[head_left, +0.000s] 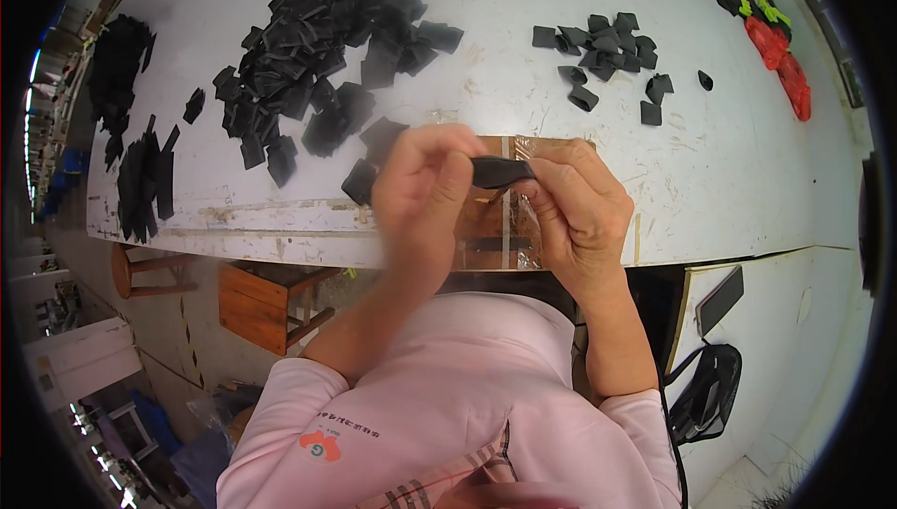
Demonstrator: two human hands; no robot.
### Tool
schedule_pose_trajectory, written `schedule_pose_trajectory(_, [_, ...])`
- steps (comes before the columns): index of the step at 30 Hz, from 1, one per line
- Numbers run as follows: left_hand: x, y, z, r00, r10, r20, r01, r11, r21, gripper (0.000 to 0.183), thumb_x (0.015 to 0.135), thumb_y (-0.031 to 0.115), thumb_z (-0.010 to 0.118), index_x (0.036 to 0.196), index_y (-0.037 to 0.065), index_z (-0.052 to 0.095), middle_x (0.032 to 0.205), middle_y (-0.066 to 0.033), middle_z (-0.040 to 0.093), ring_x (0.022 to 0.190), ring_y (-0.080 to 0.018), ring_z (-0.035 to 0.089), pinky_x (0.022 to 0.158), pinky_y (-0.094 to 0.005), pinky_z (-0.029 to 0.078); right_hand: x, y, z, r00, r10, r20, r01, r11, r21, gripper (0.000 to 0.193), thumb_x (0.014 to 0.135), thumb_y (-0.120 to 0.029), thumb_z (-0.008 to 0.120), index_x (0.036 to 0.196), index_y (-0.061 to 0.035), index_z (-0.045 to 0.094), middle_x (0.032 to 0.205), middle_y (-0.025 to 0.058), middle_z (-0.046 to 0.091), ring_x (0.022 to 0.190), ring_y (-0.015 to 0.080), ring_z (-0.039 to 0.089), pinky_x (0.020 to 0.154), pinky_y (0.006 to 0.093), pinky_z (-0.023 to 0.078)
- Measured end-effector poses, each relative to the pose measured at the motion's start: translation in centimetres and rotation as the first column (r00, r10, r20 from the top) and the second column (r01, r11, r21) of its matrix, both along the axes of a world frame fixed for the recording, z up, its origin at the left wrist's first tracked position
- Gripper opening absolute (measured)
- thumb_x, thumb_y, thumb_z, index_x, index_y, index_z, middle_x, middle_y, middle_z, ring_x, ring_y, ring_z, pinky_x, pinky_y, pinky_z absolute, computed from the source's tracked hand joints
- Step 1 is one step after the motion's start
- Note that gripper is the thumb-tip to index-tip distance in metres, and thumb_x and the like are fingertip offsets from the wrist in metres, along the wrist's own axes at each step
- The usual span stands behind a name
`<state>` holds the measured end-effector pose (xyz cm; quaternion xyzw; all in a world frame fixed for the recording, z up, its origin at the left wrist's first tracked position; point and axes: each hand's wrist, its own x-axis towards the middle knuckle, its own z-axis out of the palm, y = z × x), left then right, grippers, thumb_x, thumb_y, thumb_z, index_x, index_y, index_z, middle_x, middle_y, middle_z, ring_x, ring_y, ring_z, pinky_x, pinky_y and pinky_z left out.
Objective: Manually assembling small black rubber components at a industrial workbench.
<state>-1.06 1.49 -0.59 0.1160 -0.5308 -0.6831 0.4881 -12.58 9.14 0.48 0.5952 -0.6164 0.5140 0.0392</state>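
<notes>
I have both hands up in front of the chest, over the near edge of the white desk (523,5). In the right hand (587,215), the fingers (551,215) are closed in a pinch on the right end of a small black piece (502,172), which lies level between my two hands. My left hand (419,182) is curled at the piece's left end, but it is blurred, so I cannot tell whether its fingers grip or only touch. Below them sits brown cardboard (476,229) with clear tape (528,240) along it. Left of the hands and farther back, I see a big heap (299,51) of black pieces; a smaller cluster (607,47) lies to the right. Black strips (145,182) lie at the desk's left end, and a red bag (780,56) is at the far right.
</notes>
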Motion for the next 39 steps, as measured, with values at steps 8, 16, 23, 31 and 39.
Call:
schedule_pose_trajectory(8, [1.4, -0.3, -0.9, 0.876, -0.02, 0.482, 0.069, 0.994, -0.084, 0.01, 0.084, 0.008, 0.055, 0.081, -0.002, 0.055, 0.072, -0.0039, 0.055, 0.064, -0.0055, 0.049, 0.058, -0.0164, 0.04, 0.8, 0.5, 1.9, 0.998, -0.056, -0.012, 0.057, 0.992, 0.115, 0.013, 0.065, 0.0, 0.065, 0.077, -0.0002, 0.06, 0.066, 0.0083, 0.052, 0.056, 0.0205, 0.049, 0.048, 0.0284, 0.039])
schedule_pose_trajectory(16, [4.4, 2.5, 5.2, 0.872, -0.44, -0.215, 0.442, 0.896, -0.038, 0.012, 0.077, -0.002, 0.056, 0.066, 0.001, 0.055, 0.054, -0.0051, 0.047, 0.043, -0.0103, 0.04, 0.039, -0.0215, 0.029, -4.9, -1.5, 0.1, 0.661, -0.286, 0.693, 0.208, 0.958, 0.197, 0.036, 0.087, -0.029, 0.047, 0.088, 0.0049, 0.058, 0.065, 0.0055, 0.056, 0.054, 0.0074, 0.044, 0.051, 0.0193, 0.036])
schedule_pose_trajectory(23, [3.7, 1.8, 7.7, 0.297, -0.758, -0.581, 0.913, 0.403, -0.06, 0.015, 0.081, 0.001, 0.051, 0.086, -0.006, 0.063, 0.046, -0.0072, 0.048, 0.031, -0.0112, 0.038, 0.03, -0.0244, 0.025, 0.1, 2.4, -6.0, 0.446, -0.325, 0.834, -0.184, 0.878, 0.441, 0.015, 0.085, -0.015, 0.053, 0.085, -0.0021, 0.06, 0.06, -0.0005, 0.055, 0.052, 0.0031, 0.044, 0.045, 0.0161, 0.034])
schedule_pose_trajectory(31, [4.2, 2.4, 6.5, 0.539, -0.692, -0.48, 0.689, 0.69, -0.222, 0.012, 0.078, 0.001, 0.055, 0.081, -0.007, 0.063, 0.044, -0.0056, 0.046, 0.028, -0.0081, 0.034, 0.028, -0.0221, 0.021, 2.9, 2.7, -4.8, 0.741, -0.165, 0.651, -0.346, 0.737, 0.581, 0.013, 0.081, -0.009, 0.055, 0.082, 0.0036, 0.059, 0.065, 0.0095, 0.059, 0.06, 0.0118, 0.054, 0.055, 0.0252, 0.043])
schedule_pose_trajectory(39, [6.7, 1.8, 6.4, 0.568, -0.662, -0.489, 0.703, 0.699, -0.131, 0.012, 0.078, 0.003, 0.058, 0.082, -0.006, 0.064, 0.043, -0.0042, 0.046, 0.028, -0.0071, 0.032, 0.028, -0.0224, 0.018, 4.8, 0.9, -4.3, 0.859, -0.006, 0.512, -0.386, 0.65, 0.655, 0.013, 0.078, -0.008, 0.055, 0.081, 0.0034, 0.059, 0.074, 0.0171, 0.059, 0.066, 0.0316, 0.058, 0.06, 0.0337, 0.045])
